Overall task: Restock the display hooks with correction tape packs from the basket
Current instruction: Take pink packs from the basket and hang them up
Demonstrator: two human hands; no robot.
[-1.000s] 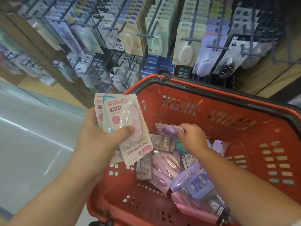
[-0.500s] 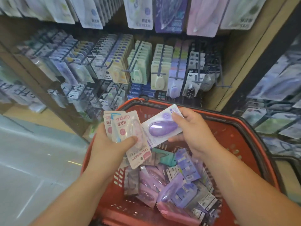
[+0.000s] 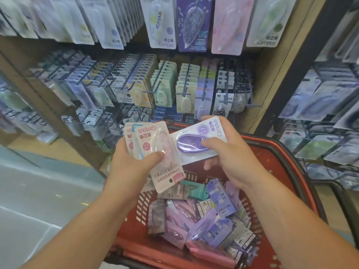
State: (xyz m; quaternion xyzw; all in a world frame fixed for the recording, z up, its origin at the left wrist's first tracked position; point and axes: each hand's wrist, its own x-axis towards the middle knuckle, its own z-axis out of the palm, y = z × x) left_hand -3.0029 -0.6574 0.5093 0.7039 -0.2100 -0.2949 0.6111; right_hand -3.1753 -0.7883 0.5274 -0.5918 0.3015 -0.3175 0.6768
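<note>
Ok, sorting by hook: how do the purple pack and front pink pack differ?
The purple pack lies sideways, alone in the right hand; the pink pack is upside down, fronting a stack in the left hand. Purple pack's dispenser is a dark oval, pink pack's pale, slim. Both read Campus.

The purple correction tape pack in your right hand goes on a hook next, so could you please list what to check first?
1. Grip: the right hand holds the purple pack, thumb on the blister: ok.
2. Hang hole free: cannot tell, the hand partly covers the header end.
3. Orientation: not ok, the pack lies sideways, not header-up.
4. Room on the lavender row's hook: cannot tell, many packs already hang there.
5. The left hand grips the pink packs: ok.
6. The basket sits under both hands to catch any drop: ok.
</note>
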